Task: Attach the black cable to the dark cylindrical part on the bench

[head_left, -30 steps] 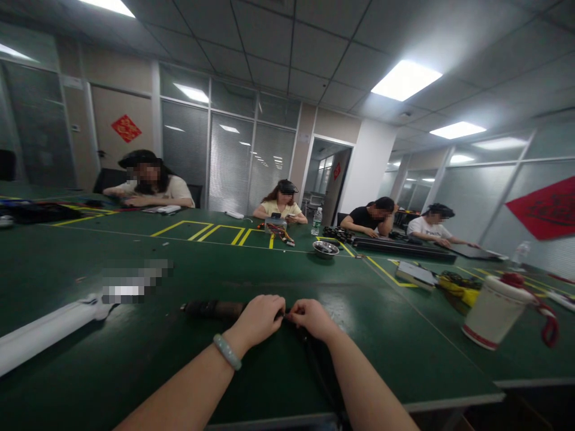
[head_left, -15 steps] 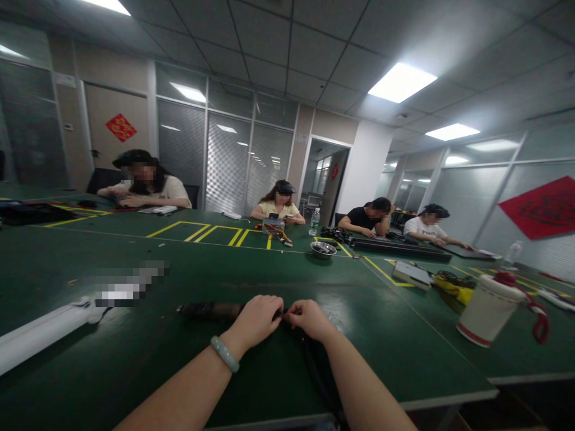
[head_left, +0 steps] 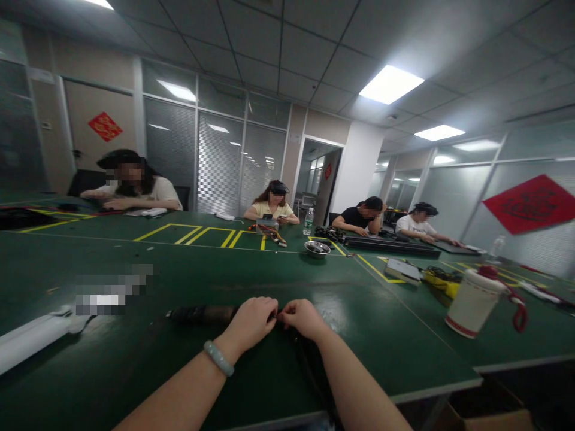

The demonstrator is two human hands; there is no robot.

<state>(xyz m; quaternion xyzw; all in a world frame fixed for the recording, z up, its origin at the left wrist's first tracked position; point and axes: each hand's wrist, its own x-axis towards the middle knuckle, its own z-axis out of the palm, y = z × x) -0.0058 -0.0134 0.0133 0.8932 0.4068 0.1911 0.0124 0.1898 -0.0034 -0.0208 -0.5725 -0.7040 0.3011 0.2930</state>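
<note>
A dark, slim electric screwdriver [head_left: 204, 314] lies on the green table, its metal tip pointing left. My left hand [head_left: 257, 318], with a pale bracelet at the wrist, is closed around the screwdriver's right-hand end and covers it. Just beside it, my right hand [head_left: 302, 318] is closed in a pinch, fingertips almost against the left hand's. What the pinch holds is hidden. Under my right forearm a thick black cable [head_left: 309, 362] runs down toward the table's front edge.
On the left lies a long white object [head_left: 38, 338]. A metal bowl [head_left: 317, 249] with small dark parts sits farther back. At right stand a cream cup [head_left: 474, 304] with a red strap and a small grey box [head_left: 403, 271]. Several people sit along the far side.
The view has turned slightly right, so everything sits a little farther left. My hands stay together at the screwdriver's end with only slight finger movement.
</note>
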